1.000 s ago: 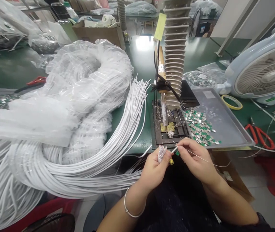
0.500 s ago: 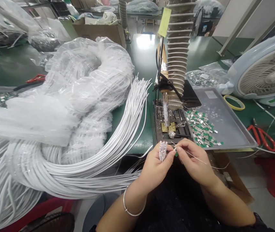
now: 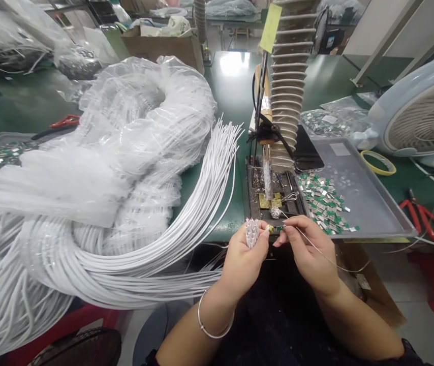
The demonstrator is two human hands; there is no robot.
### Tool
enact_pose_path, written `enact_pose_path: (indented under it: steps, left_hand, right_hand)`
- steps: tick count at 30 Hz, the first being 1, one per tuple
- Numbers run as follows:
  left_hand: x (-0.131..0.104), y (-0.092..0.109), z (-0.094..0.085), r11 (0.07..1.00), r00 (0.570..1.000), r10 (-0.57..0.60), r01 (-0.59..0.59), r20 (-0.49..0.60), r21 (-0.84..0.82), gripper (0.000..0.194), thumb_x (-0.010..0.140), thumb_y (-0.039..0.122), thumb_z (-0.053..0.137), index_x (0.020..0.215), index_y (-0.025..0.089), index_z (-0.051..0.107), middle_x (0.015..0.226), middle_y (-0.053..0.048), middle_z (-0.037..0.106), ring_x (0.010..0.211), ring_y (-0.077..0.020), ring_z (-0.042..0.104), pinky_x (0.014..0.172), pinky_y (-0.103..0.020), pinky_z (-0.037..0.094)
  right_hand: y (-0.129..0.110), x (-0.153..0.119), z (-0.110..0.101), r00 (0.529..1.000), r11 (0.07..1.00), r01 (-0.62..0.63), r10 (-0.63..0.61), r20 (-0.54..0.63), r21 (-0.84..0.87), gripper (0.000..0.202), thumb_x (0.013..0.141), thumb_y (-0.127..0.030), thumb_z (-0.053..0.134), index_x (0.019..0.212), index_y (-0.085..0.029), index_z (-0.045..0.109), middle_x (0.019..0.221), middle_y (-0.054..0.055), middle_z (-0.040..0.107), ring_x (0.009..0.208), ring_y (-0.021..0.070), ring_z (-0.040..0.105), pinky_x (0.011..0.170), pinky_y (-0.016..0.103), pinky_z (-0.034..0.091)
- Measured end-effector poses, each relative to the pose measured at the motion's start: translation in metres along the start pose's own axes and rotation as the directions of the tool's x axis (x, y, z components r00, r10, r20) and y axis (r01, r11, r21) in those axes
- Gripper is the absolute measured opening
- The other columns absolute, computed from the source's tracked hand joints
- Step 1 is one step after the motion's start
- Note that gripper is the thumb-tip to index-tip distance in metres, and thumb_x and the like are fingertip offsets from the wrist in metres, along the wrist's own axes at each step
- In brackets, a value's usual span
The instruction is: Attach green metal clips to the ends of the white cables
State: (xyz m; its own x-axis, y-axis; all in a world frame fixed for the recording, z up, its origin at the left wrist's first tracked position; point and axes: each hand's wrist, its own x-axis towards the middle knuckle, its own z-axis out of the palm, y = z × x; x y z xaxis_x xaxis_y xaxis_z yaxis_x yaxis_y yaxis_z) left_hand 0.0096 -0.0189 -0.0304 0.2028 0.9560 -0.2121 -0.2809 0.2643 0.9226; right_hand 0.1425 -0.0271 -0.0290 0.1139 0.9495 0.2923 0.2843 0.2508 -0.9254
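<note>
My left hand [image 3: 243, 262] is closed around a small bundle of white cables [image 3: 251, 234], whose cut ends point up with reddish tips. Its thumb and forefinger meet at a small yellowish spot that I cannot identify. My right hand [image 3: 312, 251] is closed, fingertips pinching near a small green circuit board [image 3: 279, 229] between the hands. A thin solder wire [image 3: 318, 248] runs through the right fingers and curves out to the right. Just beyond the hands, the soldering iron [image 3: 268, 178] hangs tip down in its stand, above a silvery ball of solder.
A large heap of white cables [image 3: 125, 274] in plastic wrap covers the left side. At right stand a grey tray [image 3: 369, 203] with many small boards, a tape roll [image 3: 377, 162], red-handled scissors [image 3: 426, 218] and a fan [image 3: 426, 107]. An extraction hose [image 3: 288, 86] hangs behind the iron.
My hands have moved slightly apart, and the small green board now shows between them. The solder wire's end has risen towards the iron tip. The whole view has shifted a little.
</note>
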Motion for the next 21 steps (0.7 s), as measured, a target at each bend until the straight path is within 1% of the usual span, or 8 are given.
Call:
enact_pose_path:
  steps: [4, 7, 10, 14, 17, 21]
  left_hand:
    - [0.001, 0.002, 0.001, 0.999, 0.999, 0.013, -0.011, 0.039, -0.050, 0.012, 0.086, 0.027, 0.053, 0.081, 0.016, 0.053, 0.059, 0.006, 0.043, 0.045, -0.0033, 0.031, 0.046, -0.019, 0.025]
    - [0.002, 0.006, 0.003, 0.998, 1.000, 0.021, -0.020, 0.022, -0.066, 0.009, 0.084, 0.024, 0.055, 0.080, 0.016, 0.055, 0.066, 0.004, 0.050, 0.046, -0.0026, 0.033, 0.048, -0.019, 0.029]
    - [0.002, 0.010, 0.006, 0.997, 1.000, 0.020, -0.020, -0.002, -0.079, 0.009, 0.082, 0.019, 0.056, 0.074, 0.015, 0.054, 0.074, 0.001, 0.056, 0.048, -0.0025, 0.037, 0.051, -0.020, 0.034]
    - [0.001, 0.014, 0.009, 0.996, 0.999, 0.039, -0.041, -0.020, -0.079, 0.016, 0.080, 0.017, 0.057, 0.065, 0.015, 0.051, 0.079, -0.001, 0.057, 0.056, -0.0043, 0.047, 0.058, -0.021, 0.039]
    - [0.000, 0.014, 0.009, 0.996, 0.999, 0.043, -0.044, -0.014, -0.081, 0.016, 0.080, 0.017, 0.057, 0.065, 0.016, 0.052, 0.080, -0.001, 0.058, 0.062, -0.0062, 0.051, 0.062, -0.021, 0.042]
    - [0.000, 0.014, 0.008, 0.996, 0.999, 0.042, -0.042, 0.005, -0.083, 0.016, 0.081, 0.016, 0.056, 0.066, 0.016, 0.052, 0.078, 0.000, 0.059, 0.062, -0.0068, 0.052, 0.064, -0.021, 0.043]
  right_hand:
    - [-0.002, 0.001, 0.004, 1.000, 1.000, 0.002, -0.002, -0.015, 0.015, 0.005, 0.087, -0.019, 0.053, 0.085, -0.021, 0.057, 0.068, -0.004, 0.054, 0.053, 0.0070, 0.058, 0.052, 0.020, 0.051]
    - [-0.003, 0.002, 0.006, 1.000, 1.000, 0.010, -0.010, -0.019, 0.018, 0.007, 0.087, -0.018, 0.052, 0.082, -0.021, 0.056, 0.067, -0.004, 0.053, 0.052, 0.0066, 0.057, 0.051, 0.019, 0.051]
    - [-0.004, 0.003, 0.007, 1.000, 0.999, 0.005, -0.004, -0.026, 0.036, 0.006, 0.086, -0.018, 0.052, 0.083, -0.021, 0.056, 0.068, -0.004, 0.053, 0.053, 0.0069, 0.057, 0.052, 0.020, 0.052]
    - [-0.004, 0.003, 0.008, 0.999, 0.999, 0.006, -0.004, -0.035, 0.046, 0.006, 0.086, -0.018, 0.052, 0.083, -0.021, 0.056, 0.068, -0.004, 0.053, 0.053, 0.0071, 0.057, 0.053, 0.020, 0.052]
    - [-0.003, 0.002, 0.008, 0.999, 0.999, 0.009, -0.007, -0.035, 0.044, 0.006, 0.087, -0.019, 0.052, 0.082, -0.021, 0.056, 0.067, -0.004, 0.054, 0.053, 0.0075, 0.057, 0.053, 0.021, 0.051]
    - [-0.001, 0.001, 0.008, 1.000, 0.999, -0.002, 0.003, -0.031, 0.046, 0.005, 0.087, -0.019, 0.052, 0.083, -0.021, 0.055, 0.068, -0.003, 0.053, 0.054, 0.0080, 0.057, 0.053, 0.022, 0.051]
